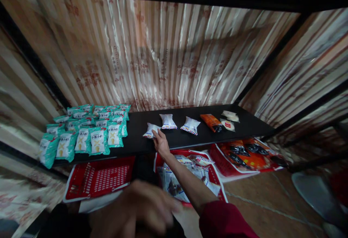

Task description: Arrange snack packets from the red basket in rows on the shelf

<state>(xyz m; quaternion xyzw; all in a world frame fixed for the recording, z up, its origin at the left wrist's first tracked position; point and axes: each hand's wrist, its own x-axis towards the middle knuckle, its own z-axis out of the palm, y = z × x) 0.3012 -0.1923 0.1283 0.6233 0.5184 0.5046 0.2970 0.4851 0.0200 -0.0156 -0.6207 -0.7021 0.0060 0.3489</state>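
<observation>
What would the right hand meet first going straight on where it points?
The white packet touching the right hand; beyond that, across the black shelf, probably the striped backing, though depth is unclear.

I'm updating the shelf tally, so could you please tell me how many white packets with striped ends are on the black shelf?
3: the left packet, touched by the right hand; the middle packet, slightly behind it; and the right packet. None appears hidden.

left hand [140, 209]: motion-blurred, grip unreadable | packet [149, 130]: partly behind right fingers [160, 138], print too small to read | middle basket [220, 187]: partly hidden by forearm [189, 180] | sleeve [224, 219]: cut by bottom edge | red shape [339, 181]: cut by right edge (can't tell what)
</observation>
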